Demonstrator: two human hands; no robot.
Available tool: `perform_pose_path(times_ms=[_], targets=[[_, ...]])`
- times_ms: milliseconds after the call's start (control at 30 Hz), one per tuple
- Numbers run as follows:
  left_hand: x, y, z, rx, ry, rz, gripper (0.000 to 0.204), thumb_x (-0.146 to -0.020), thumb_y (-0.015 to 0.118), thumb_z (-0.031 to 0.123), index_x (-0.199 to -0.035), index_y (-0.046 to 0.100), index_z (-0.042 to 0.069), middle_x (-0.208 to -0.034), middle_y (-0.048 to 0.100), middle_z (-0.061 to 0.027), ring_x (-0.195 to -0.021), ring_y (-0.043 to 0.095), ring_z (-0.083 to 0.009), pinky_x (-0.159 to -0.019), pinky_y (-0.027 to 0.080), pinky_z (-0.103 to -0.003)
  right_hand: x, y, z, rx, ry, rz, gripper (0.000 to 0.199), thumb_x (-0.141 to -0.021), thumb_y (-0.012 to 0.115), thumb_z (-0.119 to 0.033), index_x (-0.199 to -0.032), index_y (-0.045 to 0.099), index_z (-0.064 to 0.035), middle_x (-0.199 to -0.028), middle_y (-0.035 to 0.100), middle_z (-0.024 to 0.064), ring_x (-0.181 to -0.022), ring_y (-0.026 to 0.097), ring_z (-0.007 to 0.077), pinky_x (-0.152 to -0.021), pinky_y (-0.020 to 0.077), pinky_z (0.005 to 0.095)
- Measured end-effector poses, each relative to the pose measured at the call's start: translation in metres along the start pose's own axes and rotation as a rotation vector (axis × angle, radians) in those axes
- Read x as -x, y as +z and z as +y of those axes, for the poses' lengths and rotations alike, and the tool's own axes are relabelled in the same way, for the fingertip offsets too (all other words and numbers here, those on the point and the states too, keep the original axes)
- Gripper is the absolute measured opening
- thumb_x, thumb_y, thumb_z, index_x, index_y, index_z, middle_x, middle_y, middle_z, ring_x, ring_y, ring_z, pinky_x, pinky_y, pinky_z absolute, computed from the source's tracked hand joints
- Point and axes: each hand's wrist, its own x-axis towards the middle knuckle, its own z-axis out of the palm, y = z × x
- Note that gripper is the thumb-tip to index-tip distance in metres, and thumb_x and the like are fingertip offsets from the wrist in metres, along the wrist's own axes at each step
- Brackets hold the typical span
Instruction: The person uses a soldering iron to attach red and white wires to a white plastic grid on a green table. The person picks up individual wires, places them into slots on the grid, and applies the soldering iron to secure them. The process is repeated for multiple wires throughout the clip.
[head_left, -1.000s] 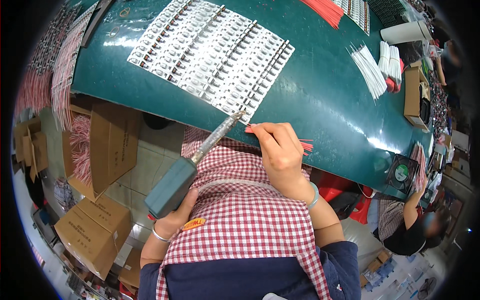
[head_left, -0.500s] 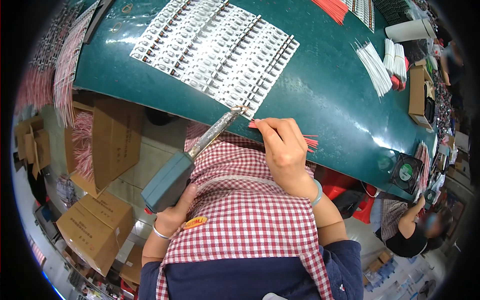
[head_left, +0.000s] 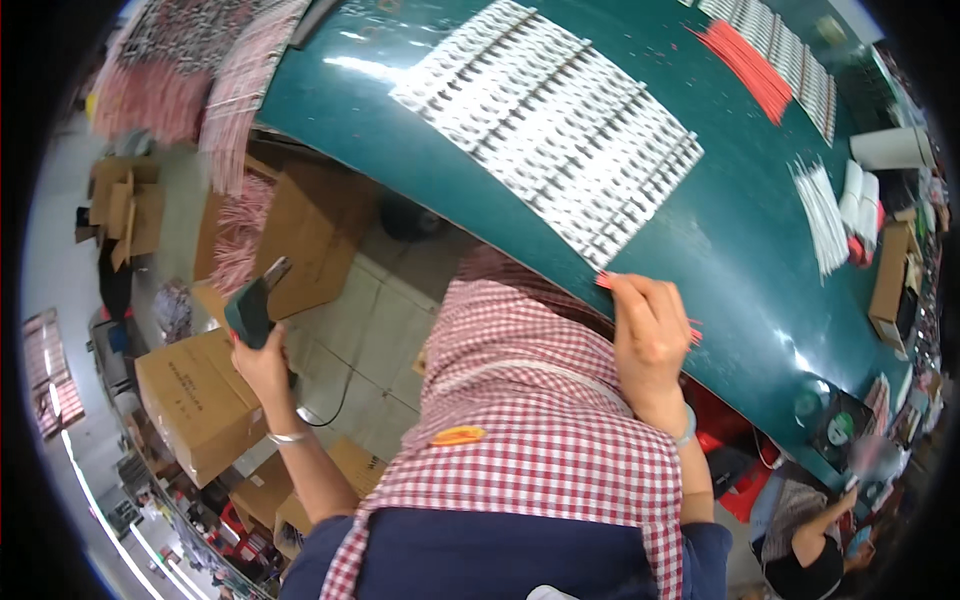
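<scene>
My left hand (head_left: 262, 362) is out to the left, away from the table, wrapped round the green body of a soldering iron (head_left: 250, 312). The iron's metal barrel points up toward the open carton and looks foreshortened. At the table's near edge, my right hand (head_left: 650, 335) grips a bunch of short red wires (head_left: 695, 332); their ends stick out on both sides of the fist. Its fingertips are by the nearest corner of a white panel (head_left: 545, 115) with rows of small parts, which lies flat on the table. Whether a wire touches the panel, I cannot tell.
On the green table (head_left: 740, 290) lie red wires (head_left: 745, 70), white wires (head_left: 820, 215) and a small fan (head_left: 840, 425). An open carton (head_left: 320, 235) with pink wires and a closed carton (head_left: 195, 400) stand at the left. A co-worker (head_left: 800, 540) sits at the lower right.
My left hand has swung the soldering iron left, away from the panel's corner and off the table edge. My right hand still holds the red wires by that corner. The whole view has shifted.
</scene>
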Motion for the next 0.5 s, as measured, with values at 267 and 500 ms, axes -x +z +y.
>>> perform_pose_path(times_ms=[267,500], targets=[[0.005,-0.041,-0.002,1.364,-0.307,-0.434,0.033,-0.091,0.055,0.004,-0.121,0.053,-0.008,-0.113,0.066,-0.0238,-0.047,0.041,-0.0078,-0.043,0.034,-0.02,0.001,-0.002,-0.002,0.024,0.025,-0.032,0.022,-0.078,0.069,0.01,-0.097,0.07,-0.0014,-0.089,0.067,0.0105,-0.078,0.063,0.0258,-0.066,0.0505,0.0346],[0.02,0.002,0.037,1.452,-0.375,-0.671,0.034,-0.089,0.055,0.003,-0.12,0.052,-0.008,-0.11,0.065,-0.0262,-0.045,0.042,-0.0082,-0.041,0.034,-0.021,0.0,-0.001,0.0,-0.016,0.045,-0.003,0.023,-0.077,0.07,0.01,-0.096,0.07,-0.0023,-0.086,0.068,0.0099,-0.076,0.062,0.0243,-0.064,0.0497,0.0329]])
